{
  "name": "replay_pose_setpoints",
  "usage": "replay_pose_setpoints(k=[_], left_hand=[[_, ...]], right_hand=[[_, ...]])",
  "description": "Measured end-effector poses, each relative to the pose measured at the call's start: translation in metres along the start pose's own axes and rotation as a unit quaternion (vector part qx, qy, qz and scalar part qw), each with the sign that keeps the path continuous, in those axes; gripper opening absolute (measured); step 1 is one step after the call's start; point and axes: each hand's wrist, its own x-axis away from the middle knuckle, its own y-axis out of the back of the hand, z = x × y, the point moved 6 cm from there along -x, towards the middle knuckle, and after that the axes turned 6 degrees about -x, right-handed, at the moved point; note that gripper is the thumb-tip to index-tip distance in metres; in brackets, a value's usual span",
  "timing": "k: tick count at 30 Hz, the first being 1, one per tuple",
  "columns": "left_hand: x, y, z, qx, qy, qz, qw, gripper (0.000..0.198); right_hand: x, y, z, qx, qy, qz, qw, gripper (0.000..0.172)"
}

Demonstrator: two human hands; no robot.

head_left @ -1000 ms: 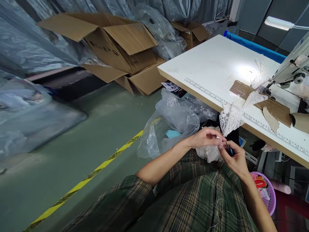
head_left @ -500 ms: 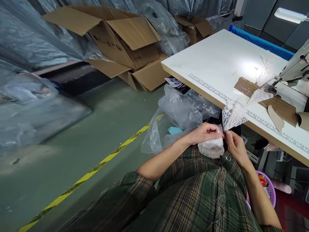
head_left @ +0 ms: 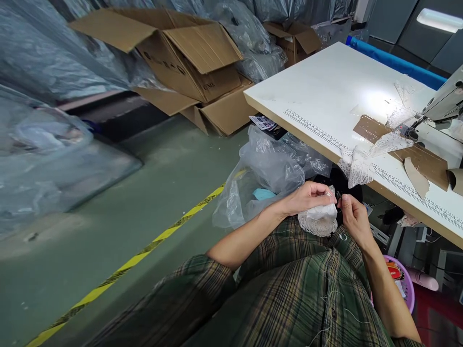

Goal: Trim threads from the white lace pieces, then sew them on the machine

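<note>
Over my lap, my left hand (head_left: pixel 314 196) pinches a gathered white lace piece (head_left: pixel 319 222) between thumb and fingers; its lower edge hangs against the plaid cloth. Close on its right, my right hand (head_left: pixel 353 216) is closed, thumb against finger, with a small dark tip showing at its fingertips. What that tip belongs to is hidden. A white lace strip (head_left: pixel 360 166) runs from under the presser foot of the sewing machine (head_left: pixel 443 103) and droops over the table's near edge, apart from both hands.
The white sewing table (head_left: pixel 311 91) has a printed ruler along its near edge. Brown card (head_left: pixel 415 152) lies by the needle. Clear plastic bags (head_left: pixel 269 164) bulge under the table's left side. Open cardboard boxes (head_left: pixel 181 62) stand behind. A pink basket (head_left: pixel 409 289) is low right.
The lace strip's hanging end has come away from my fingers and swung toward the table. A small gap has opened between my hands, which otherwise stay in place.
</note>
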Motion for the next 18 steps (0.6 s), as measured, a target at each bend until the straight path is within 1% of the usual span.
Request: replay_pose_setpoints(k=[2,4,5,6,8,11,13,18], left_hand=[[0.001,-0.001,0.004,0.071,0.019,-0.019,0.997,0.042],[0.002,0.000,0.010,0.134,0.035,-0.061,0.988,0.045],[0.003,0.001,0.013,0.153,0.039,-0.088,0.983,0.046],[0.004,0.003,0.016,0.163,0.041,-0.116,0.979,0.046],[0.006,0.006,0.022,0.166,0.040,-0.160,0.972,0.045],[0.009,0.009,0.027,0.162,0.041,-0.190,0.967,0.042],[0.010,0.010,0.031,0.165,0.044,-0.203,0.964,0.041],[0.011,0.008,0.036,0.181,0.047,-0.230,0.955,0.041]], right_hand=[[0.001,-0.003,-0.005,-0.062,-0.001,0.019,0.998,0.059],[0.005,-0.007,-0.010,-0.110,-0.007,0.040,0.993,0.057],[0.008,-0.008,-0.013,-0.124,-0.016,0.041,0.991,0.055],[0.011,-0.008,-0.018,-0.133,-0.031,0.033,0.990,0.054],[0.017,-0.005,-0.028,-0.150,-0.069,-0.004,0.986,0.052],[0.025,0.004,-0.040,-0.189,-0.117,-0.070,0.972,0.055],[0.027,0.008,-0.044,-0.211,-0.127,-0.091,0.965,0.056],[0.024,0.016,-0.044,-0.222,-0.111,-0.118,0.961,0.057]])
